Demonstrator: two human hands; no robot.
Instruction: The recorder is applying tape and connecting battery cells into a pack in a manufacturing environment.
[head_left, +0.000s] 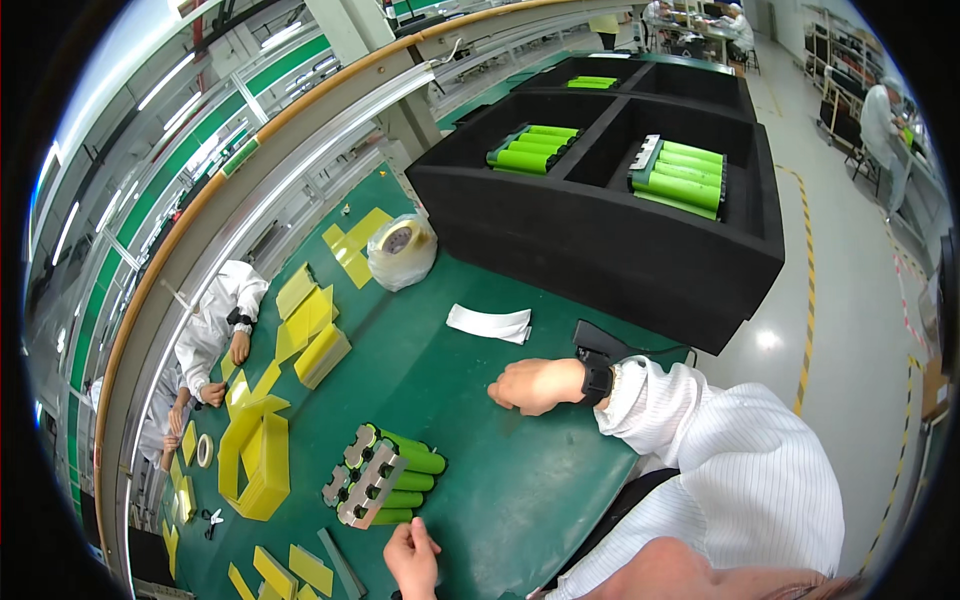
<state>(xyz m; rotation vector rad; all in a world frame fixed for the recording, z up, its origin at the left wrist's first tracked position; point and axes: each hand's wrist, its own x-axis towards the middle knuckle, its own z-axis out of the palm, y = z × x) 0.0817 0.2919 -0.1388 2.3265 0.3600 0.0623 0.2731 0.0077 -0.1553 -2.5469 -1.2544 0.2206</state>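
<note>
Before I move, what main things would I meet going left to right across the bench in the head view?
White tape ring → yellow open box → green cell pack → right hand → cell pack in the foam tray's near right compartment.

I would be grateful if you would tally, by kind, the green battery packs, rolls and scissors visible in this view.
Green battery packs: 4 (1 on the green table, 3 in the black box)
Rolls: 2 (1 in clear plastic, 1 bare)
Scissors: 1 pair
Total: 7
</note>
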